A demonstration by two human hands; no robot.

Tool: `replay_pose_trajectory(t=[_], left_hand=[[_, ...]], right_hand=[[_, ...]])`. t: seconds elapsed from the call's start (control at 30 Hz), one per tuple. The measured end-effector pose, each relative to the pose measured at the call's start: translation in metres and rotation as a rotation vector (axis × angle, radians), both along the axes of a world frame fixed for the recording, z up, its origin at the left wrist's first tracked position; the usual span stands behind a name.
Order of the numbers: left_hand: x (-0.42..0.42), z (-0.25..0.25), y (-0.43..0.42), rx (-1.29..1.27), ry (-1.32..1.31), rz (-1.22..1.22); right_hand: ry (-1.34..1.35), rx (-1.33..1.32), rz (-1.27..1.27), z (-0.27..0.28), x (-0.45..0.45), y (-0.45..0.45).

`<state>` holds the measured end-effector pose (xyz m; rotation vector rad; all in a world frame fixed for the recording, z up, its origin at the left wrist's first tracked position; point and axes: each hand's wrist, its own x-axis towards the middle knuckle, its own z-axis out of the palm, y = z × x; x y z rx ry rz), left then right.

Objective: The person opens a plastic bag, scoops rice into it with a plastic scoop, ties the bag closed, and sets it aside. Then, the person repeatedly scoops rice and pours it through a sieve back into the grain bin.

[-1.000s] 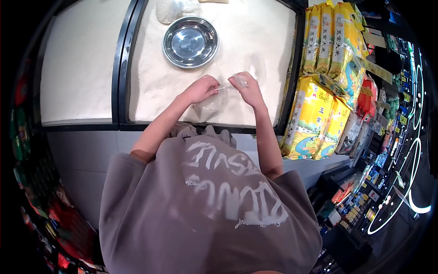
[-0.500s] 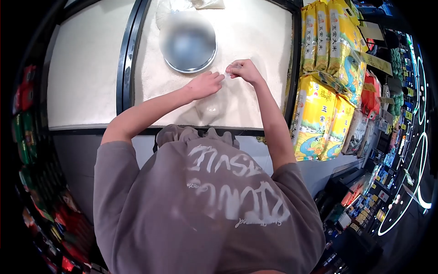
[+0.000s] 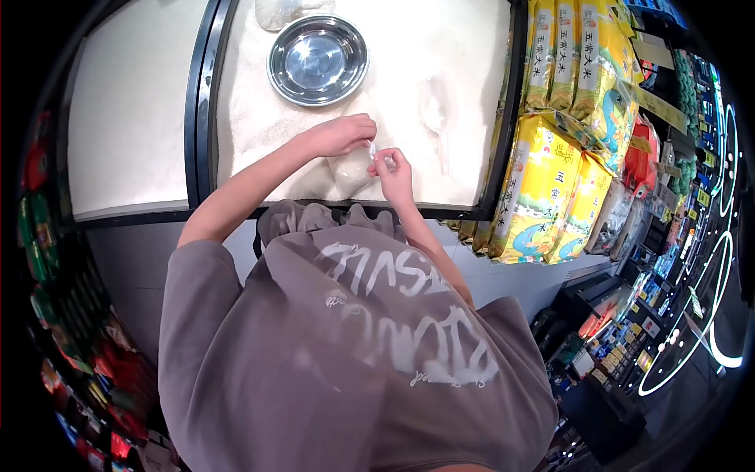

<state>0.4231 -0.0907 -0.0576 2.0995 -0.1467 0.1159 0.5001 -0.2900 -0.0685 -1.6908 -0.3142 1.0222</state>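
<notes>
My left hand point(image 3: 344, 135) is closed, its fingertips pinching the white, twisted neck of a clear plastic bag point(image 3: 351, 175). Just below and to its right, my right hand point(image 3: 393, 175) grips the same bag's top between thumb and fingers. The bag bulges with what looks like white rice and rests on the loose rice point(image 3: 259, 134) near the front edge of the bin. Beyond my hands a round, shiny metal basin point(image 3: 318, 61) sits on the rice. A pale scoop point(image 3: 433, 110) lies to the right, its handle pointing toward me.
Another clear bag point(image 3: 277, 11) lies behind the basin. A black divider point(image 3: 203, 102) separates a second bin point(image 3: 130, 110) on the left. Yellow rice packs point(image 3: 543, 185) are stacked beyond the bin's right edge. Store shelves line both sides.
My right hand has moved down and left, from beyond my left hand to just below it. The left has shifted slightly up and left. Both still hold the bag's top.
</notes>
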Motion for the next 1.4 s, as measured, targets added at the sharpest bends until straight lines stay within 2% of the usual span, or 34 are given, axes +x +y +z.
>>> replay_pose_trajectory(t=[0.03, 0.1, 0.17, 0.2, 0.27, 0.33, 0.4, 0.43, 0.47, 0.5, 0.53, 0.57, 0.63, 0.67, 0.8, 0.87, 0.9, 0.97, 1.03, 1.1, 1.13, 1.17, 1.27, 1.33, 1.37, 1.4], left_hand=[[0.003, 0.004, 0.004, 0.039, 0.063, -0.103], [0.012, 0.001, 0.012, 0.100, -0.028, -0.128], [0.021, 0.008, 0.020, 0.128, 0.226, -0.191], [0.023, 0.003, 0.019, 0.021, 0.287, -0.140], [0.021, -0.007, 0.017, -0.019, 0.299, -0.075], [0.018, -0.015, 0.014, -0.062, 0.312, -0.026], [0.011, -0.019, 0.010, -0.047, -0.221, 0.169], [0.009, -0.016, 0.009, -0.048, -0.221, 0.166], [0.004, -0.013, 0.007, -0.121, -0.017, 0.094], [0.002, -0.003, 0.008, -0.193, 0.186, 0.023], [0.004, 0.008, 0.013, -0.155, 0.318, -0.054], [0.008, 0.011, 0.016, -0.158, 0.311, -0.057], [0.014, 0.017, 0.023, 0.236, 0.079, -0.271], [0.021, 0.021, 0.025, 0.348, 0.024, -0.368], [0.027, 0.015, 0.023, 0.428, -0.152, -0.468], [0.026, 0.004, 0.025, 0.191, 0.064, -0.237], [0.025, -0.005, 0.025, 0.188, 0.069, -0.237], [0.021, -0.025, 0.021, -0.165, 0.449, 0.085], [0.017, -0.038, 0.013, -0.240, 0.435, 0.178], [0.020, -0.043, 0.008, -0.271, 0.477, 0.302], [0.021, -0.042, 0.009, -0.266, 0.496, 0.321], [0.018, -0.039, 0.010, -0.263, 0.494, 0.324], [0.011, -0.041, 0.010, -0.569, 0.537, 0.400], [0.007, -0.039, 0.009, -0.643, 0.562, 0.416], [0.005, -0.038, 0.009, -0.719, 0.590, 0.432], [0.001, -0.039, 0.010, -0.718, 0.589, 0.431]], right_hand=[[-0.005, 0.003, 0.008, -0.003, 0.004, 0.002], [0.077, 0.057, -0.143, -0.006, 0.010, 0.009], [0.080, 0.033, -0.142, -0.005, 0.029, 0.021], [-0.034, 0.029, -0.058, -0.003, 0.037, 0.025], [-0.269, 0.043, 0.118, -0.008, 0.051, 0.029], [-0.267, 0.079, 0.189, 0.011, 0.051, 0.032], [-0.268, 0.108, 0.262, 0.018, 0.051, 0.028], [-0.130, 0.064, 0.237, 0.015, 0.052, 0.024], [0.008, 0.019, 0.213, 0.012, 0.052, 0.021], [0.005, 0.017, 0.215, 0.009, 0.052, 0.021], [0.061, -0.023, 0.179, 0.007, 0.052, 0.022], [0.115, -0.066, 0.140, 0.004, 0.052, 0.023], [0.118, -0.096, 0.149, 0.001, 0.052, 0.027], [0.127, -0.117, 0.166, -0.001, 0.053, 0.031], [0.179, -0.184, 0.161, -0.004, 0.062, 0.036], [0.139, -0.177, 0.179, -0.002, 0.061, 0.033], [0.143, -0.179, 0.180, 0.007, 0.053, 0.032], [-0.349, -0.168, 0.269, 0.032, 0.027, 0.032], [-0.408, -0.124, 0.295, 0.033, 0.013, 0.032], [-0.521, 0.083, 0.374, 0.035, 0.007, 0.037], [-0.393, 0.096, 0.379, 0.027, 0.010, 0.038], [-0.394, 0.101, 0.381, 0.024, 0.014, 0.040], [-0.424, 0.092, 0.451, 0.012, 0.029, 0.049], [-0.505, -0.101, 0.474, 0.007, 0.036, 0.052], [-0.506, -0.102, 0.472, 0.003, 0.034, 0.052], [-0.374, -0.037, 0.320, 0.000, 0.028, 0.055]])
